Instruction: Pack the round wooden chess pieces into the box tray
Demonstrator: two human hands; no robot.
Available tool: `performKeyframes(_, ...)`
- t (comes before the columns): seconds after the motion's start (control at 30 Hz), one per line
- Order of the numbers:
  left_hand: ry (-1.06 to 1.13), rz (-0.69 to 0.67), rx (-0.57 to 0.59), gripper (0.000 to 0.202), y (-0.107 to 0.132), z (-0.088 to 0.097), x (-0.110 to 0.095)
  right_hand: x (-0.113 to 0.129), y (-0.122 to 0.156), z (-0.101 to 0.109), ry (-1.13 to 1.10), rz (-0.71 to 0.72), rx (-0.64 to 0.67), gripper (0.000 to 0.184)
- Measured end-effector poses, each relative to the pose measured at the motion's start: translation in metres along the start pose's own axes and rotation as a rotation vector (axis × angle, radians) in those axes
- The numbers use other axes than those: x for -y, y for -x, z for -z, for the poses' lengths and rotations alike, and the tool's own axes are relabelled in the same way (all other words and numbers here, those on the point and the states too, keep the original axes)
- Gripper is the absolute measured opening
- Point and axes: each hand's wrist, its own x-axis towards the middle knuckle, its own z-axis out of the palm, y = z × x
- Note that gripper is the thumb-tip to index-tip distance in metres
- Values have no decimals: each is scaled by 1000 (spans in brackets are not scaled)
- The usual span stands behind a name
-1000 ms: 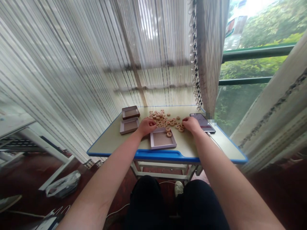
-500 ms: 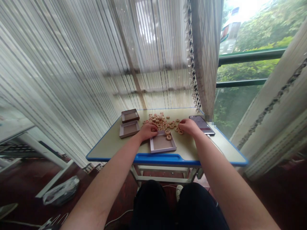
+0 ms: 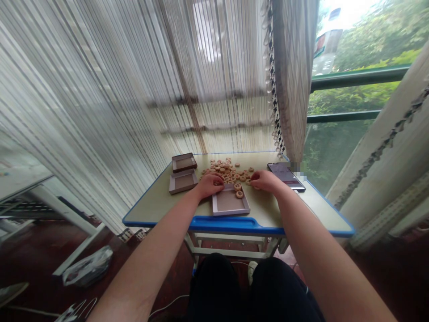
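A heap of round wooden Chinese chess pieces (image 3: 228,171) lies loose on the small table. My left hand (image 3: 210,184) is at the front left of the heap, by the far left corner of a shallow box tray (image 3: 231,211). Its fingers are curled together round a piece that they mostly cover. Two pieces (image 3: 238,191) with dark characters rest one against the other in the tray's far right part. At the heap's right side, my right hand (image 3: 265,180) pinches a piece largely hidden under the fingers. Another piece (image 3: 248,182) lies beside its fingertips.
Two more shallow boxes, a pale one (image 3: 182,181) and a dark-rimmed one (image 3: 184,162), stand at the table's left. A phone (image 3: 286,176) with a cable lies right of my right hand. The table has a raised blue edge (image 3: 224,222). Curtains (image 3: 134,89) hang behind.
My right hand has closed over a piece that showed below its fingers. The left hand has barely moved at the tray's corner. The whole view has shifted slightly.
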Motion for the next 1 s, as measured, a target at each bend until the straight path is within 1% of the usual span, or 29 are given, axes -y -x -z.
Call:
performKeyframes(0.1,14,9,-2,8,1,0,-1,-3,-2,2,33,3,-12,23)
performKeyframes(0.17,36,22,-4,8,1,-1,-2,-6,-4,3,36,-13,-62,23)
performKeyframes(0.27,55,35,-5,8,2,-1,-2,-11,-7,4,44,-93,-182,26)
performKeyframes(0.33,46,30,-14,8,2,-2,-1,-14,-9,4,48,-145,-215,28)
performKeyframes(0.5,48,20,-11,7,1,-2,-2,-19,-11,4,79,-200,-184,29)
performKeyframes(0.63,64,31,-3,7,1,-2,-3,-21,-12,3,73,-227,-199,32)
performKeyframes(0.83,81,2,-16,7,1,-2,0,-25,-12,3,55,-232,-247,44)
performKeyframes(1.0,80,15,-19,7,1,-3,1,-27,-15,-1,68,-232,-220,48)
